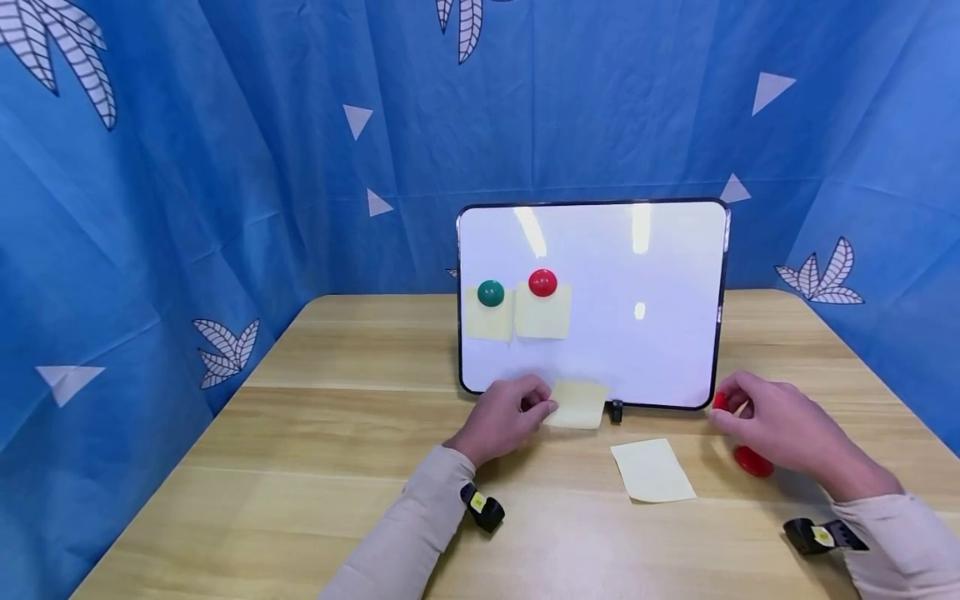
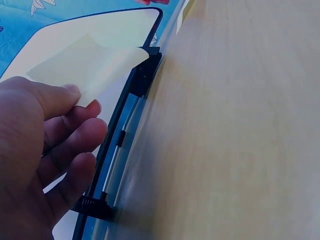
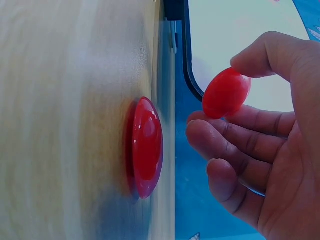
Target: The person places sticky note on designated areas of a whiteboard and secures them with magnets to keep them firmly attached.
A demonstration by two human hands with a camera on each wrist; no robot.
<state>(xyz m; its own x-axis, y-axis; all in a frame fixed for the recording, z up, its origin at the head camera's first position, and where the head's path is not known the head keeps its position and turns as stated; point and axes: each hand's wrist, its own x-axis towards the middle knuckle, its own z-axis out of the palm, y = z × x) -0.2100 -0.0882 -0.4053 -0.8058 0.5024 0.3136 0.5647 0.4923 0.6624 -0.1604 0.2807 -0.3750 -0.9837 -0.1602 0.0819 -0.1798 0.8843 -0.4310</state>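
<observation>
My left hand (image 1: 508,417) pinches a pale yellow sticky note (image 1: 579,403) by its edge, in front of the whiteboard's lower rim. In the left wrist view the note (image 2: 95,67) curls at its far end. Between thumb and fingers my right hand (image 1: 783,421) holds a round red magnet (image 3: 227,93), near the board's lower right corner. A second red magnet (image 3: 148,147) lies on the table below that hand. The whiteboard (image 1: 637,333) carries two notes, one under a green magnet (image 1: 491,293), the other under a red magnet (image 1: 543,282).
Another yellow note (image 1: 654,471) lies on the wooden table (image 1: 300,467) between the hands. Black clips (image 1: 616,411) support the board's bottom edge. A blue patterned curtain (image 1: 600,100) hangs behind and along both sides of the table.
</observation>
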